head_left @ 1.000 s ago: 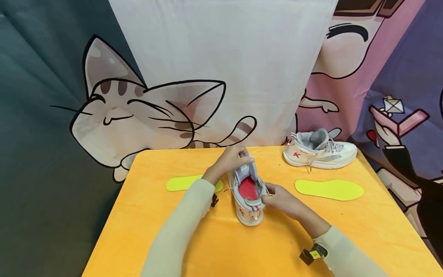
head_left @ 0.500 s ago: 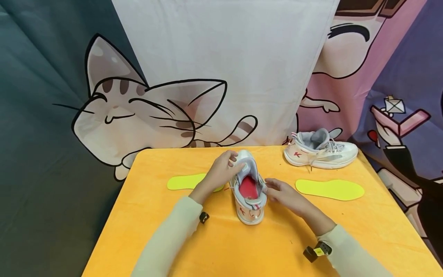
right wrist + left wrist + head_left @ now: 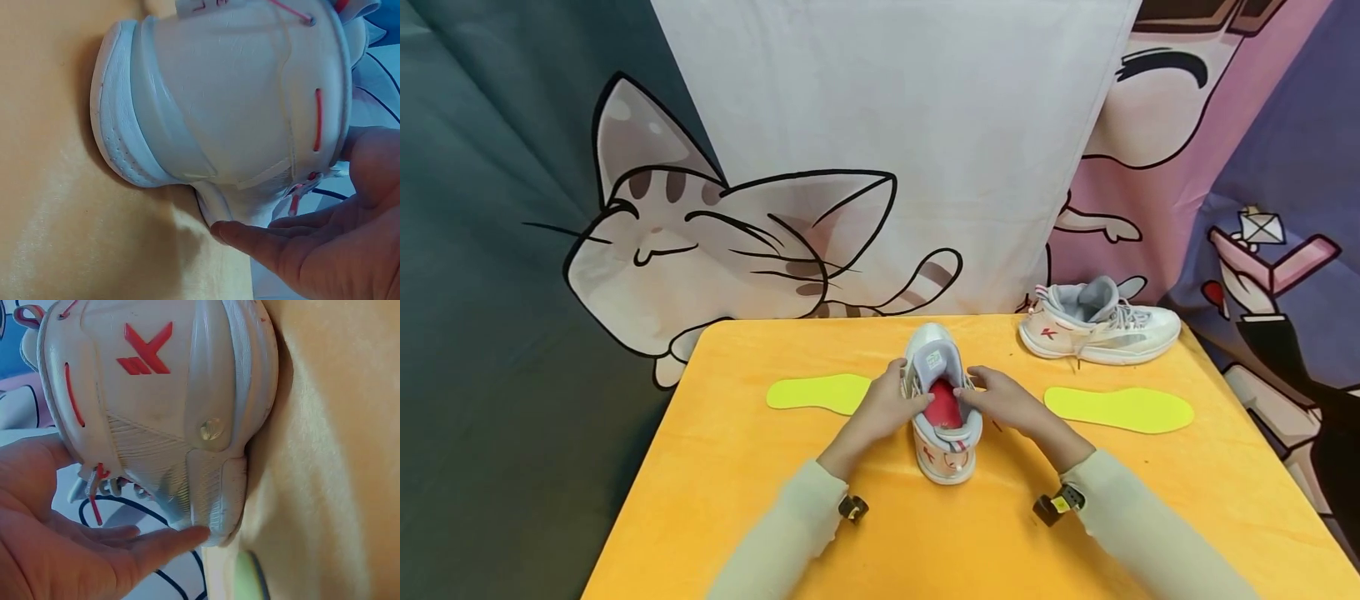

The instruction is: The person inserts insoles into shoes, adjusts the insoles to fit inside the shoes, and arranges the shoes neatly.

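A white sneaker (image 3: pixel 947 454) stands upright on the table, heel toward me, a red insole (image 3: pixel 943 406) showing inside it. On its left side my left hand (image 3: pixel 886 406) grips the collar, thumb over the rim and fingers along the outer wall. My right hand (image 3: pixel 1002 402) holds the opposite side the same way, its thumb reaching into the opening. In the left wrist view a fingertip lies low by the sole, below the red logo (image 3: pixel 147 350). The right wrist view has a fingertip (image 3: pixel 220 230) at the sole edge too.
Two yellow insoles lie flat, the left insole (image 3: pixel 816 393) partly behind my left hand, the right insole (image 3: pixel 1118 409) right of my right hand. A second white sneaker (image 3: pixel 1099 323) stands at the back right of the yellow table (image 3: pixel 925 542). A printed curtain (image 3: pixel 880 100) hangs behind.
My left hand has left the tongue and toe area and come back to the left side of the sneaker. My right hand has shifted slightly forward, its thumb now over the collar.
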`<state>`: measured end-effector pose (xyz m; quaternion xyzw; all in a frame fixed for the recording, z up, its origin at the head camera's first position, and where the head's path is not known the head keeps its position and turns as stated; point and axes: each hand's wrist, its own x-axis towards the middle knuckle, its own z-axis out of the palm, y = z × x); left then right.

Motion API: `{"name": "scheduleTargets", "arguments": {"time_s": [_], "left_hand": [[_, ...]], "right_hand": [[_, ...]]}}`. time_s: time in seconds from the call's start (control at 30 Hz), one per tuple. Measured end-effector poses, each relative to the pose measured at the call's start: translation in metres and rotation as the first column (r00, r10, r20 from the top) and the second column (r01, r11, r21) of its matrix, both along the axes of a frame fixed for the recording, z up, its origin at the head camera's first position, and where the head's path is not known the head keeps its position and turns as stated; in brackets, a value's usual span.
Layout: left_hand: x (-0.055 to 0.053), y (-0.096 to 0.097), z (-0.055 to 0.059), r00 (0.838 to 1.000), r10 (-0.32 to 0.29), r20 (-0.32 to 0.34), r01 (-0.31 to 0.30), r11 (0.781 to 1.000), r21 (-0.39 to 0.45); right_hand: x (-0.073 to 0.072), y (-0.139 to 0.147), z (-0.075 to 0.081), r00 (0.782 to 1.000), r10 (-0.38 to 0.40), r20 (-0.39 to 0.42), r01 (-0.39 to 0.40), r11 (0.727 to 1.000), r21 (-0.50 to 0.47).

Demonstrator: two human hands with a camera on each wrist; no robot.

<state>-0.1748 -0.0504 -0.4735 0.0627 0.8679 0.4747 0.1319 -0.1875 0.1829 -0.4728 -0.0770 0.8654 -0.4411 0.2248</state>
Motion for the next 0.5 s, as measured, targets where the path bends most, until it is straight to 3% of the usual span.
{"name": "scheduleTargets", "arguments": {"time_s": [0.2, 0.33, 0.5], "left_hand": [[-0.003, 0.001, -0.004, 0.999, 0.032, -0.022, -0.033, 0.999, -0.035], [-0.005, -0.003, -0.008, 0.998, 0.003, -0.061, -0.004, 1.0, -0.022], [-0.008, -0.008, -0.014, 0.998, -0.022, -0.065, 0.024, 0.999, 0.03]], "right_hand": [[-0.003, 0.001, 0.0, 0.999, 0.043, -0.022, -0.043, 0.999, -0.019], [-0.003, 0.003, 0.0, 0.997, 0.057, -0.058, -0.057, 0.998, -0.008], [-0.002, 0.006, -0.006, 0.996, 0.061, -0.06, -0.065, 0.995, -0.072]]}}
